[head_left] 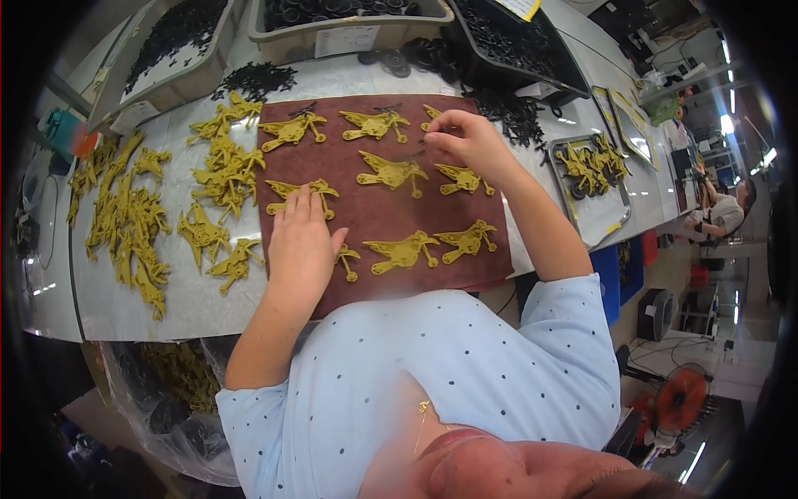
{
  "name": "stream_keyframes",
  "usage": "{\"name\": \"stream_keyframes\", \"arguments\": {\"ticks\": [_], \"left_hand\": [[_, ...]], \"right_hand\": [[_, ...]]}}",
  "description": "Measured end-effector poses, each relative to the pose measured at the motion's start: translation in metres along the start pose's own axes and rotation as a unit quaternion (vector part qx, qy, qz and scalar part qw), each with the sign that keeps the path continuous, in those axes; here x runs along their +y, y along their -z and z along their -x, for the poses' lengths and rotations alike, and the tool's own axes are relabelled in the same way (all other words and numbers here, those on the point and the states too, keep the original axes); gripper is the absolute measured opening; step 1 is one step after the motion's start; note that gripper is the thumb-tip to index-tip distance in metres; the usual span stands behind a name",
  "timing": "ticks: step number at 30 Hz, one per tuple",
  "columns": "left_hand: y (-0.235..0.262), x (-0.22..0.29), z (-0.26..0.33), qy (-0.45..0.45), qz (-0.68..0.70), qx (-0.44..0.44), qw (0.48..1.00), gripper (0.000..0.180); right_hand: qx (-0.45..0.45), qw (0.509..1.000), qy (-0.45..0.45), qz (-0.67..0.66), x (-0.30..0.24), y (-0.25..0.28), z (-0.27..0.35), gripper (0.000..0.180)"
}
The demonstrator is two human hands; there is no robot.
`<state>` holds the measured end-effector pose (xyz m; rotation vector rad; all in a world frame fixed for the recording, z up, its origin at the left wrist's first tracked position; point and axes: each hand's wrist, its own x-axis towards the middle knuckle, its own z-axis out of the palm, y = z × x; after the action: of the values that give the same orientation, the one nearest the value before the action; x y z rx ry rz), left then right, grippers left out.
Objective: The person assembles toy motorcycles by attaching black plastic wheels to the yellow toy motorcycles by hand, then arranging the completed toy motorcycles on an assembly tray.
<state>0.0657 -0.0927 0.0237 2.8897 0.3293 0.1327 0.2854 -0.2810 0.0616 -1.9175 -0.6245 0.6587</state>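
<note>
Nearest to me, my left hand (301,241) lies flat and open, palm down, on the brown mat (349,287) that covers the near part of the desk (166,303). It is grasping nothing; its fingers press over one yellow plastic figure (301,193), and another small yellow piece (347,262) sits just beside the heel of the hand, to its right.

Farther out and to the right, my right hand (465,141) is pinched at thumb and fingertips over the far right part of the mat. I see something small and dark at the pinch, but I cannot tell what it is. The yellow figure (462,178) directly beneath that hand is the one closest to it, its long axis running roughly left to right, so the right hand is clearly the nearer one to it.

The other figures lie in rows on the mat, well apart from each other, none blocking the way. To the left of the mat is a loose heap of yellow figures (137,220). Beyond, at the far edge, stand bins of black parts (349,17), with scattered black parts (515,112) spilling just past my right hand. A tray (586,224) with more yellow figures sits far right.
</note>
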Motion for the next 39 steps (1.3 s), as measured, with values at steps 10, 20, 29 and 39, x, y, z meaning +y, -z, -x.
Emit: {"name": "stream_keyframes", "arguments": {"ticks": [10, 20, 29, 39], "left_hand": [[-0.008, -0.012, 0.001, -0.012, 0.008, 0.008, 1.0, 0.058], [-0.014, -0.014, 0.004, -0.005, 0.011, 0.014, 1.0, 0.056], [-0.015, -0.013, 0.005, -0.004, -0.002, 0.009, 1.0, 0.055], [-0.009, -0.006, -0.002, 0.013, -0.003, -0.027, 1.0, 0.056]], "right_hand": [[-0.136, 0.989, 0.016, -0.061, -0.018, -0.124, -0.052, 0.014], [-0.132, 0.98, 0.035, 0.146, -0.017, -0.133, -0.058, 0.016], [-0.124, 0.974, 0.039, 0.185, -0.013, -0.138, -0.061, 0.018], [-0.12, 0.947, 0.106, 0.279, -0.013, -0.139, -0.063, 0.016]]}}
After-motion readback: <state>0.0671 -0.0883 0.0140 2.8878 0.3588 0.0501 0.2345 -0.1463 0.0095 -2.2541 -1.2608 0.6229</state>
